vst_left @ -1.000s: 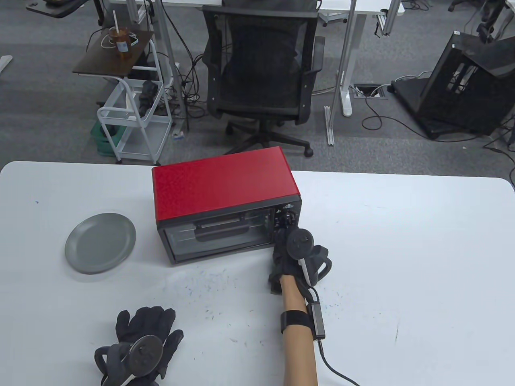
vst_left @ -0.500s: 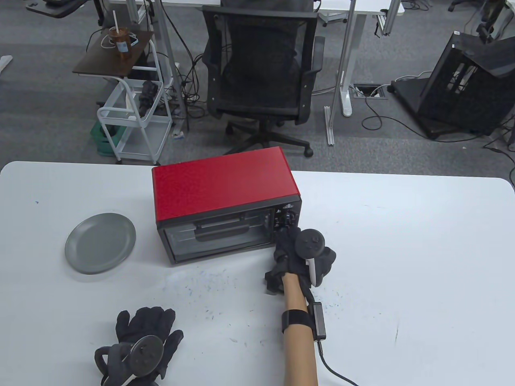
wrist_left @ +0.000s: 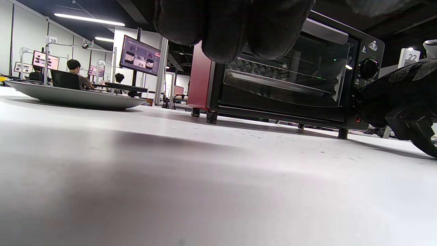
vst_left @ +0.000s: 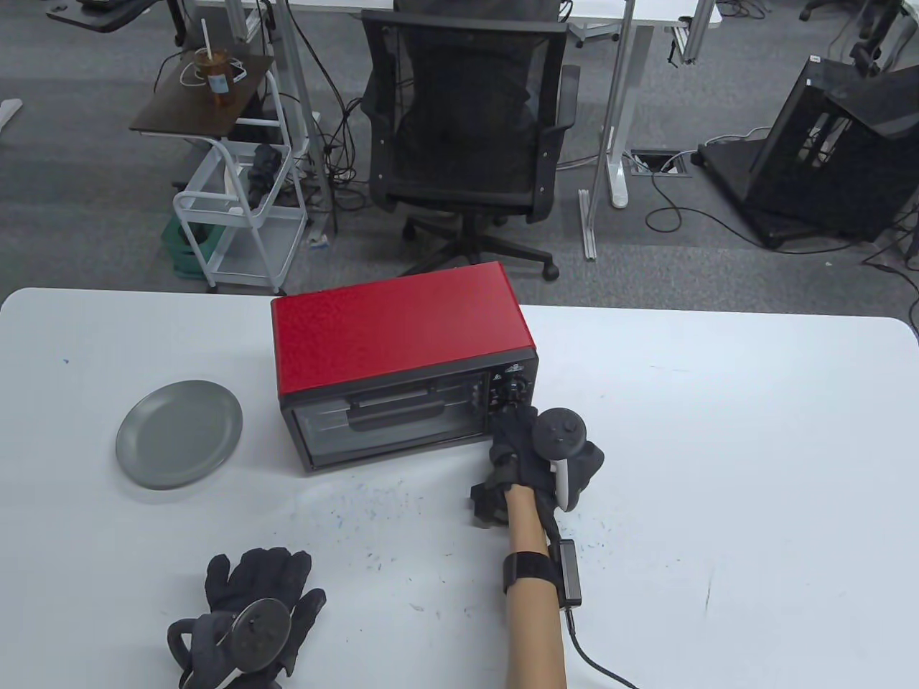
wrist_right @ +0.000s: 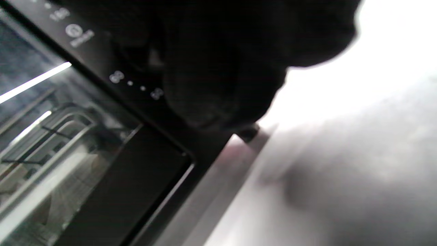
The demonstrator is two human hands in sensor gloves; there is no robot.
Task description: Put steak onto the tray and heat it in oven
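The red oven [vst_left: 402, 337] stands mid-table with its glass door closed. Through the glass in the left wrist view a tray [wrist_left: 273, 82] sits on the rack; I cannot make out a steak on it. My right hand [vst_left: 508, 427] is at the oven's control panel, fingers curled round the lower knob, which they hide. Just above them the upper knob [vst_left: 511, 388] shows free. In the right wrist view dark fingers [wrist_right: 222, 85] cover the panel beside the dial marks. My left hand [vst_left: 262, 581] lies flat on the table near the front edge, fingers spread, holding nothing.
A grey plate [vst_left: 179, 433] with nothing on it lies left of the oven. The white table [vst_left: 718, 466] runs bare to the right of my right hand. Beyond the far edge stand an office chair [vst_left: 467, 129] and a small cart [vst_left: 237, 208].
My right hand has rolled clockwise at the lower knob; its tracker has swung to the right and the wrist has shifted slightly. The left hand, oven and plate have not moved.
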